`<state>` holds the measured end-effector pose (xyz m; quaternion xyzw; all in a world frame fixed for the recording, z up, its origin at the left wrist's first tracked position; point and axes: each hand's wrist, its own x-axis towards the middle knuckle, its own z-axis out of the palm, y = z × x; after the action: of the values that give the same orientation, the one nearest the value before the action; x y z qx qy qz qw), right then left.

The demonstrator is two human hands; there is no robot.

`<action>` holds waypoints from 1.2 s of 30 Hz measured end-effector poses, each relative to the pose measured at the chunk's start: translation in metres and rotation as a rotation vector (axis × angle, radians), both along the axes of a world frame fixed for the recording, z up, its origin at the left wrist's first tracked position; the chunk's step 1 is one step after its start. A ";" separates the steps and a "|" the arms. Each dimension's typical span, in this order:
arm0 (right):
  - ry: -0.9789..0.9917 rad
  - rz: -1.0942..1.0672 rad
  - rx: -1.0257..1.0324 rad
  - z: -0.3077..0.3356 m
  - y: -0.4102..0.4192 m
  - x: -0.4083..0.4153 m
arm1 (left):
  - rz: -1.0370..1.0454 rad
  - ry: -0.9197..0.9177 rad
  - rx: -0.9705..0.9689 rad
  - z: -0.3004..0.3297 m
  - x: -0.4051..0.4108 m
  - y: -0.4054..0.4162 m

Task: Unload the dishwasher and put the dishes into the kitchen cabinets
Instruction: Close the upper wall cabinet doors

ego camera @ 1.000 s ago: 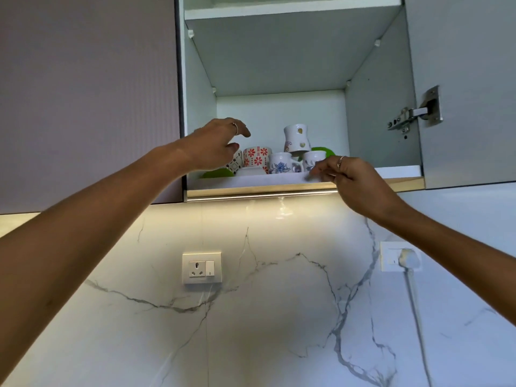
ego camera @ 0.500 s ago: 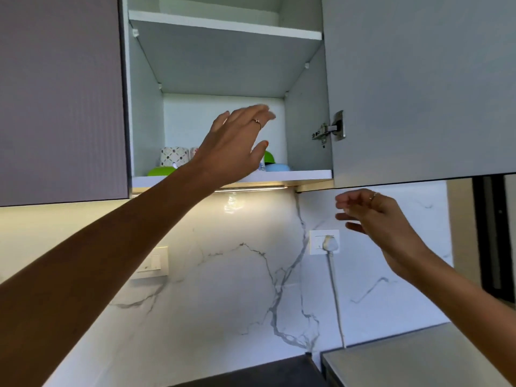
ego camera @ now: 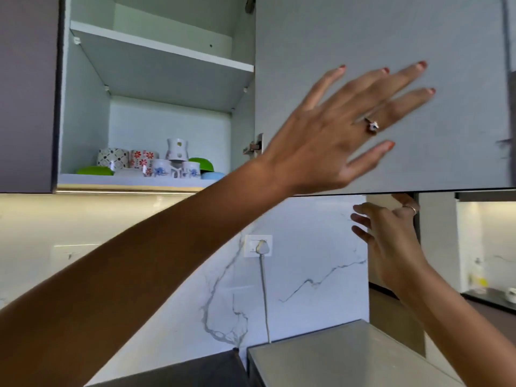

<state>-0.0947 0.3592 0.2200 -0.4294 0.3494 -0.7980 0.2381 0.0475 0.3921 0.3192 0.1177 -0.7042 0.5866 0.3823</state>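
An upper cabinet [ego camera: 156, 180] stands open. On its bottom shelf sit patterned mugs [ego camera: 127, 159], a tall white cup [ego camera: 176, 149] stacked on smaller floral cups [ego camera: 162, 168], green bowls [ego camera: 95, 171] and a light blue dish [ego camera: 212, 175]. Its grey door [ego camera: 377, 46] is swung out toward me. My left hand [ego camera: 343, 129] is spread flat with fingers apart against the door's face, holding nothing. My right hand [ego camera: 391, 233] reaches up beneath the door's bottom edge, fingers curled at that edge; its fingertips are partly hidden by the door.
A closed dark cabinet door [ego camera: 26, 93] flanks the open cabinet on the left. Below are a marble backsplash with a wall socket and plugged white cord [ego camera: 262, 247], a dark countertop [ego camera: 195, 370] and a grey appliance top [ego camera: 343, 356]. A cup [ego camera: 511, 294] sits far right.
The view has swung right and closer. My left hand moved from the shelf front to the door's face. My right hand dropped away from the shelf, then rose to the door's bottom edge.
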 end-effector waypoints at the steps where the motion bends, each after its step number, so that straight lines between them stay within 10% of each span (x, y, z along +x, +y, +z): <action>1: 0.027 -0.022 -0.021 0.000 0.005 -0.006 | 0.011 -0.029 -0.013 -0.004 -0.014 0.003; 14: 0.250 -0.019 -0.109 -0.012 0.045 -0.041 | 0.083 -0.191 -0.191 -0.016 -0.116 0.008; 36: 0.513 -0.018 -0.535 -0.029 0.068 0.065 | -0.261 -0.030 -0.180 -0.016 0.008 0.038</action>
<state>-0.0293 0.4267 0.1905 -0.6595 0.1807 -0.7295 0.0149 0.0551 0.4302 0.3027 -0.0184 -0.6637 0.5943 0.4538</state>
